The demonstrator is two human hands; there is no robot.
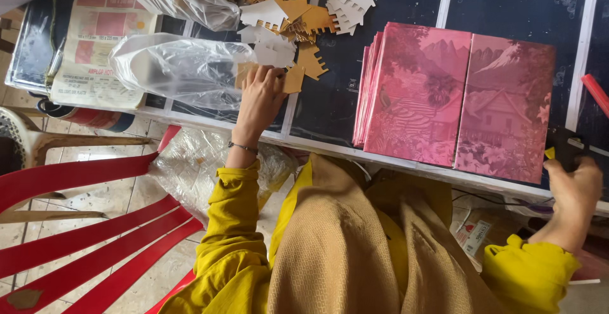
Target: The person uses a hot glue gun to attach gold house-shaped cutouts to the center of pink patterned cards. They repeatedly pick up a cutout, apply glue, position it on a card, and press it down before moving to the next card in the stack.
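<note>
The left hand point(261, 95) pinches one tan cardboard cutout point(293, 78) at the near edge of the cutout pile on the counter point(330, 108); the right hand point(574, 190) grips a black glue gun point(563, 149) beside two pink picture panels point(458, 95)

Single head-worn view, looking steeply down over the wearer's own lap and yellow sleeves point(228, 238), close to the dark table's near edge point(330, 146); tabletop above, red chair point(82, 225) and floor lower left
</note>
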